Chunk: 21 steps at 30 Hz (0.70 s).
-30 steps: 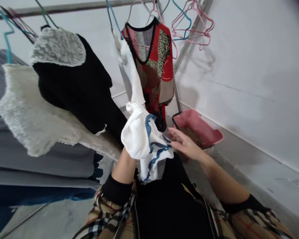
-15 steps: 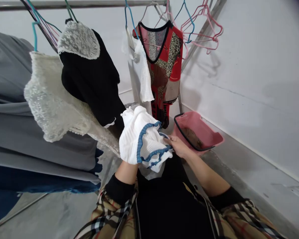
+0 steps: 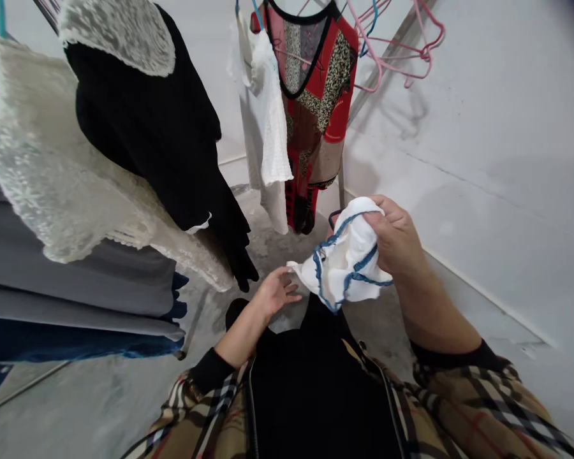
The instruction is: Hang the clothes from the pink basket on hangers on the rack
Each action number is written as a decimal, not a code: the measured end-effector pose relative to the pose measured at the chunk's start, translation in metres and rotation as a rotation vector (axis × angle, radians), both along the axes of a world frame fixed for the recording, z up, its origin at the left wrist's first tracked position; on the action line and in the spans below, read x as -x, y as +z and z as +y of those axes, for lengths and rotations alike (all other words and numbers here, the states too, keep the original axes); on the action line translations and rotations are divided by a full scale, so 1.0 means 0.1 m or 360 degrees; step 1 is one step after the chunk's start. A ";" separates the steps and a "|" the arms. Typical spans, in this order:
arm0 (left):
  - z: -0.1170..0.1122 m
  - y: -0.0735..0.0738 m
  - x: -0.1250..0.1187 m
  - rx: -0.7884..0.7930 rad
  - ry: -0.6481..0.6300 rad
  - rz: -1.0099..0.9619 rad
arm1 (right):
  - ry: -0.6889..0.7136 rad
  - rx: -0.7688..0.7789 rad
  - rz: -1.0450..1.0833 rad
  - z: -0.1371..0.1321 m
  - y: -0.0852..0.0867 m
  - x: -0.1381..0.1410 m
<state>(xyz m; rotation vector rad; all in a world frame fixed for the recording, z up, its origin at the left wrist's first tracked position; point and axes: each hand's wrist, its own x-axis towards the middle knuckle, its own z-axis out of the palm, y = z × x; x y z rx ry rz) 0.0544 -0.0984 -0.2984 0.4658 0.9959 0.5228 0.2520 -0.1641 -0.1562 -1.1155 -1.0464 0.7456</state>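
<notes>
A white garment with blue ruffled trim [image 3: 353,245] is bunched up in front of me; its kind does not show. My right hand [image 3: 395,236] is closed on its upper right part, with the thumb over the fabric. The left side of the garment draws out to a narrow tip at my left hand [image 3: 275,293]. There my upper fingertips appear to pinch the tip, while the other fingers are spread apart below it.
A black top with lace [image 3: 148,127] and a cream lace garment [image 3: 52,153] hang at left beside grey cloth [image 3: 76,255]. Ahead hang a white garment [image 3: 268,115] and a red patterned top [image 3: 310,108]. Pink hangers [image 3: 402,57] hang near the right wall [image 3: 507,159].
My right hand has risen and moved right with the garment. My left hand has come out from behind it to its left tip. The pink basket is now mostly hidden.
</notes>
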 end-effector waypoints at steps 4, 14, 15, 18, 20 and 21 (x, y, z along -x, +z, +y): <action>-0.34 0.12 -0.19 -0.0394 -0.0100 -0.0013 | -0.0071 -0.0070 -0.0104 0.04 0.00 0.08; -0.52 0.22 -0.57 -0.1278 -0.0299 0.0068 | -0.0507 -0.0240 -0.0234 0.04 -0.01 0.02; -0.50 0.20 -0.57 -0.1381 -0.0304 0.0119 | -0.0533 -0.0260 -0.0213 0.05 -0.01 0.01; -0.42 0.16 -0.56 -0.1674 -0.0301 0.0246 | -0.0584 -0.0277 -0.0177 0.09 -0.01 0.02; -0.30 0.17 -0.51 -0.1889 -0.0327 0.0464 | -0.0615 -0.0270 -0.0134 0.10 -0.01 0.02; -0.22 0.20 -0.47 -0.1994 -0.0357 0.0597 | -0.0630 -0.0272 -0.0107 0.09 0.00 0.01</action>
